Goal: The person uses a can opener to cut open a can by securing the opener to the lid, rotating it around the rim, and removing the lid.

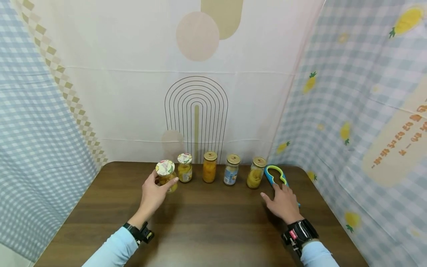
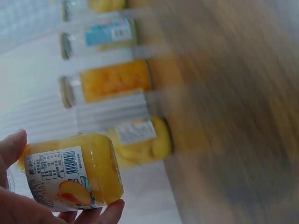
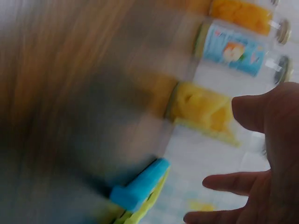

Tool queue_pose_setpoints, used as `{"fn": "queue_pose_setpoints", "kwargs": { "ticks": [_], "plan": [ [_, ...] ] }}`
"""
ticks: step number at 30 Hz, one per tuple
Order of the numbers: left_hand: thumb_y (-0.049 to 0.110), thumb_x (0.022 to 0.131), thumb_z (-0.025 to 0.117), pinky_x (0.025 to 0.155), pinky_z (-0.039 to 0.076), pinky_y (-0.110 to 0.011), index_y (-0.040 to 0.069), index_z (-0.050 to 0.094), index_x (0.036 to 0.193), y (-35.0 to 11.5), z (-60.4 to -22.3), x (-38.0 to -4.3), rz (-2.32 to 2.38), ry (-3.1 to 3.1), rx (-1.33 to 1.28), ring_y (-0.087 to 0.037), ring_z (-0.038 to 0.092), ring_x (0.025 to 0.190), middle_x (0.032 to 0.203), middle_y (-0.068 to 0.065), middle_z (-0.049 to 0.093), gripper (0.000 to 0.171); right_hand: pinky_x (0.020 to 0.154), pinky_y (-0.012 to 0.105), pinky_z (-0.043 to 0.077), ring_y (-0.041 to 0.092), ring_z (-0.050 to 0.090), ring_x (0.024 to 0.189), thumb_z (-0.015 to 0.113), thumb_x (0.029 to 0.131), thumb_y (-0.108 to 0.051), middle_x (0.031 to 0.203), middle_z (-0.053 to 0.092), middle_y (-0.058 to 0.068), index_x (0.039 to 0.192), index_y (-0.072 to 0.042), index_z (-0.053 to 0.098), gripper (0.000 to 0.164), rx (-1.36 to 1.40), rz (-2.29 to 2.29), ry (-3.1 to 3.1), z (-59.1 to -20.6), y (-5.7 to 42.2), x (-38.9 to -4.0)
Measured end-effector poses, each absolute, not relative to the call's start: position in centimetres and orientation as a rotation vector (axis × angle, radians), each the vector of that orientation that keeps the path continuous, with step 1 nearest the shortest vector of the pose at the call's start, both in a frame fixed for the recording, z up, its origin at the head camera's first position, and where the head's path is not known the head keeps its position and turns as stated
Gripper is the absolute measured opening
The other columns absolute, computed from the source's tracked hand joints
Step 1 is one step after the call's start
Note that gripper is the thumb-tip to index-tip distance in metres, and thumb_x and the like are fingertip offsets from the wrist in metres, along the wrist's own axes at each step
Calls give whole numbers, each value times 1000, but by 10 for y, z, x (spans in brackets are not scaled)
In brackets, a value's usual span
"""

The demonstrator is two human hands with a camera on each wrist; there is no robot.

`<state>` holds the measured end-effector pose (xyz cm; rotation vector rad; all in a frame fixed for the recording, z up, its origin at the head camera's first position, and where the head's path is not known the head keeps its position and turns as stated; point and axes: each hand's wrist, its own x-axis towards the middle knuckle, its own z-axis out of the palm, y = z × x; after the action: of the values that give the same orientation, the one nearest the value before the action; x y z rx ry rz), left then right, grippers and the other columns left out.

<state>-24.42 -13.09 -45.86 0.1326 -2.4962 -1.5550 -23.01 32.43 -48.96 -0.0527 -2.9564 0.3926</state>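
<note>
My left hand grips a glass jar of yellow peaches with a patterned white lid, thumb on one side and fingers on the other. The jar is raised off the table, and its label with a barcode shows in the left wrist view. At the right my right hand reaches over a blue and green jar opener, thumb spread away from the fingers. In the right wrist view the fingers stand apart from the opener's blue part, with nothing held.
Along the back of the brown wooden table stand a white-lidded fruit jar, an orange fruit jar, a blue-labelled jar and a jar of yellow fruit pieces. Behind them hangs a printed cloth.
</note>
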Motion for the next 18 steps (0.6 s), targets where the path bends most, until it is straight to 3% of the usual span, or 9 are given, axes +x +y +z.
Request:
{"fn": "queue_pose_setpoints", "kwargs": {
  "ticks": [4,12,18],
  "plan": [
    [52,93,82,107,56,-55,12,54,151,-123,-453,-229,-1586,-2498,120,-36,63,134,145,-18,64,76,108,78,39,68,40,139,61,105,-50,151,39,50,151,14,46,80,-164,401,-3002,-493,340,-241],
    [50,92,83,112,54,-55,10,53,151,-115,-451,-201,-1632,-2512,99,-36,61,136,145,-17,64,77,96,72,44,64,53,117,63,104,-46,122,53,46,130,18,54,69,-311,438,-3066,-503,356,-259],
    [57,90,83,111,55,-55,13,55,149,-118,-449,-185,-1652,-2522,98,-35,62,137,143,-15,66,79,87,69,51,60,60,108,61,107,-37,116,56,43,133,17,52,61,-349,454,-3098,-512,363,-267]
  ]
}}
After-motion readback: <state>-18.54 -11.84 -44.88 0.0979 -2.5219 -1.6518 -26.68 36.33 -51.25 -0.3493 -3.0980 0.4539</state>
